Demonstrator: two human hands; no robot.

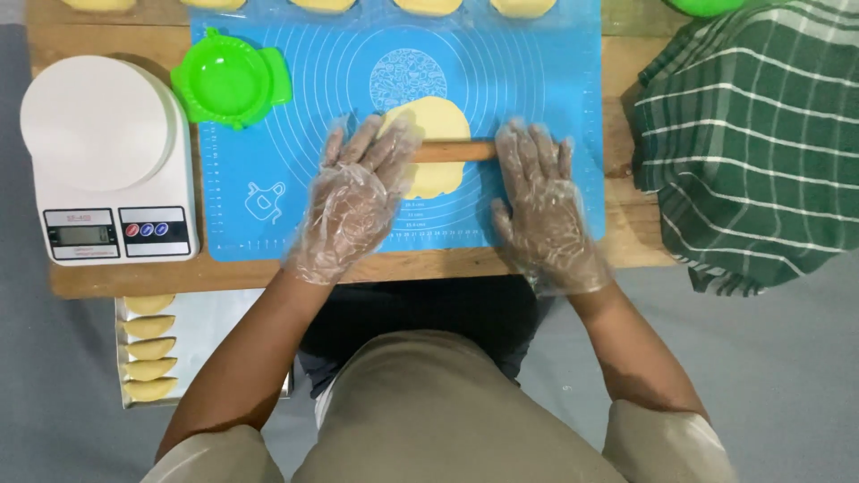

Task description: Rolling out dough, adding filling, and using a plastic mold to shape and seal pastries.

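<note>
Blue mat [555,80] | rolling pin [456,150] on dough [436,134] | left hand [353,201], right hand [541,201] fingers flat, spread on pin

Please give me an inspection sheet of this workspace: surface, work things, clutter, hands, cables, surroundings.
Surface: wooden board with blue silicone mat on it.
Work things: wooden rolling pin across flattened yellow dough.
Clutter: green dumpling mould, white kitchen scale, dough pieces along the far edge.
Hands: left hand and right hand, in clear gloves, flat on the pin ends.
Cables: nothing seen.
Surroundings: green checked cloth; tray of folded dumplings; grey floor.
</note>
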